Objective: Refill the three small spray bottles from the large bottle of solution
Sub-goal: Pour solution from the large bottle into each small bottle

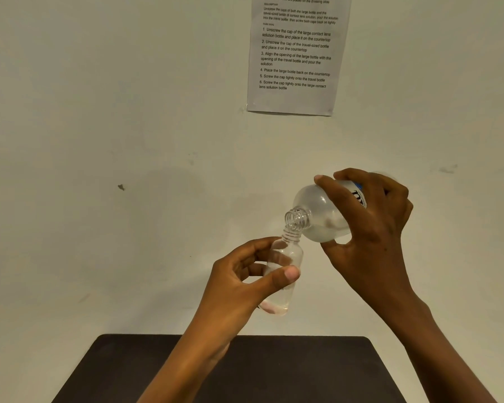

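Note:
My left hand (242,280) holds a small clear bottle (285,257) upright and slightly tilted, uncapped, with some clear liquid in its lower part. My right hand (370,225) grips the large clear bottle (323,213) with a blue-and-white label, tipped to the left so its open threaded mouth rests just above the small bottle's neck. Liquid lies in the lower side of the large bottle. Both bottles are held in the air above the table. No other small bottles or caps are in view.
A dark table (274,370) with rounded corners lies below my forearms. A pale wall fills the background, with a printed instruction sheet (296,53) taped at the top right of centre.

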Tool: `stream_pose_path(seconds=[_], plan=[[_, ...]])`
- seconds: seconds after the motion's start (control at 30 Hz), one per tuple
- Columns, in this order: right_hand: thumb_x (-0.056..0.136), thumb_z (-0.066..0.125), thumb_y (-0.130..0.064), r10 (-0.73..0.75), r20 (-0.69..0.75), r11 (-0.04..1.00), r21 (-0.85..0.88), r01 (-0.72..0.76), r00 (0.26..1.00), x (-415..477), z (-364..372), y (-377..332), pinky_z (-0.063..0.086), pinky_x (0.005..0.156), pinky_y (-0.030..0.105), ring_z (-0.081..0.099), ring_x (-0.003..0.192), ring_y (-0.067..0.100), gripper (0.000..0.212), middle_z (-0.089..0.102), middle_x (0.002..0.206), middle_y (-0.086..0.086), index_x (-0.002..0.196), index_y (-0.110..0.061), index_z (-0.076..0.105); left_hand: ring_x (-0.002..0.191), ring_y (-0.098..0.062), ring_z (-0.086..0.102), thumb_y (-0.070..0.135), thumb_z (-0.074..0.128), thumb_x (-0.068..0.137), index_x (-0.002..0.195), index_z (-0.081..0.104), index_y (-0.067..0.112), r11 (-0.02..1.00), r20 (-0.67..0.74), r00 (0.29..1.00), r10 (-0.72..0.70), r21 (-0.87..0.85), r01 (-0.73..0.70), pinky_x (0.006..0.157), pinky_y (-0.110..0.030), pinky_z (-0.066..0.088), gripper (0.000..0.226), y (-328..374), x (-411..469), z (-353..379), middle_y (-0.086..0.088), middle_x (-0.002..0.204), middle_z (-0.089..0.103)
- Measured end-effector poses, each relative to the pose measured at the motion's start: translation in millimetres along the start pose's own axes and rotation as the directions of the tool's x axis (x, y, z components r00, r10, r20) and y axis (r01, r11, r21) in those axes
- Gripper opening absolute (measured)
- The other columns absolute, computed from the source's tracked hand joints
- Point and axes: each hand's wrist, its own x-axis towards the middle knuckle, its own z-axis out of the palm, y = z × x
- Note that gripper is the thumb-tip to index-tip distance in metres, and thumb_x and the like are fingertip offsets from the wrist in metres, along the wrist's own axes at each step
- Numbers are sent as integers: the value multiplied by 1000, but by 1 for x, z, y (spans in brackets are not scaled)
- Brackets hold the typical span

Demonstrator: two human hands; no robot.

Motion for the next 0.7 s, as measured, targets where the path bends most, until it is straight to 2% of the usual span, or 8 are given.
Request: stream_pose_path(seconds=[0.2,0.57,0.7], plan=[[62,80,-11,-4,2,1000,-3,4,1000,0,0,0,26,94,37,30,119,30,73,51,125,12,126,-25,47,93,-12,67,38,71,56,97,64,38,1000,-3,1000,-2,6,2,59,-19,54,41,-1,1,0,10,101,70],[64,75,-15,-6,3,1000,-3,6,1000,1,1,0,26,94,36,30,119,29,69,51,125,12,126,-25,46,95,-12,67,39,70,56,101,64,37,1000,-3,1000,0,25,0,61,-19,55,45,-2,1,0,8,104,70],[63,79,-11,-6,3,1000,-3,6,1000,1,0,0,25,93,36,30,118,29,72,51,124,13,126,-25,47,95,-12,67,39,71,56,99,64,38,1000,-3,1000,0,22,0,62,-19,55,43,-1,0,0,9,104,70]])
